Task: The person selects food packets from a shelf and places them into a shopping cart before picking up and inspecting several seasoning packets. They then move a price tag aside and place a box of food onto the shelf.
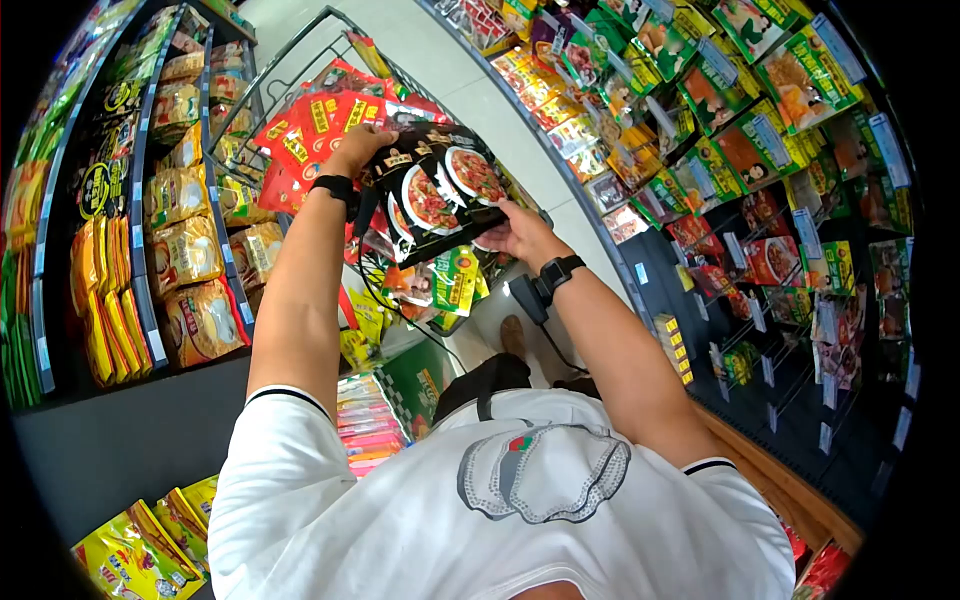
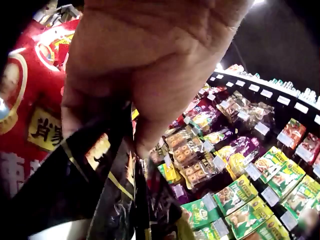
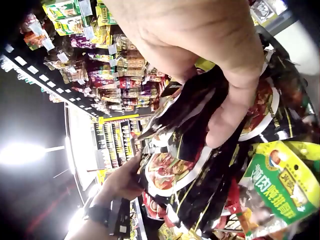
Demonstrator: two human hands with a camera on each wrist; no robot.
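Several black packets (image 1: 445, 205) printed with bowls of food are held together above a cart. My left hand (image 1: 362, 150) grips their upper left edge; in the left wrist view the left hand (image 2: 155, 65) pinches the black packets (image 2: 117, 200) between thumb and fingers. My right hand (image 1: 525, 235) pinches their lower right edge, and in the right wrist view the right hand (image 3: 215, 65) has thumb and fingers around the black film (image 3: 200, 170). Red packets (image 1: 315, 130) lie just beyond my left hand, and a green and yellow packet (image 1: 455, 280) lies beneath the black ones.
The wire cart (image 1: 270, 70) holds more packets. Shelves of bagged goods (image 1: 185, 250) stand on the left, and hanging packets (image 1: 750, 150) line the right. Pale floor tiles (image 1: 480, 110) show between them. Yellow packets (image 1: 140, 555) lie at the lower left.
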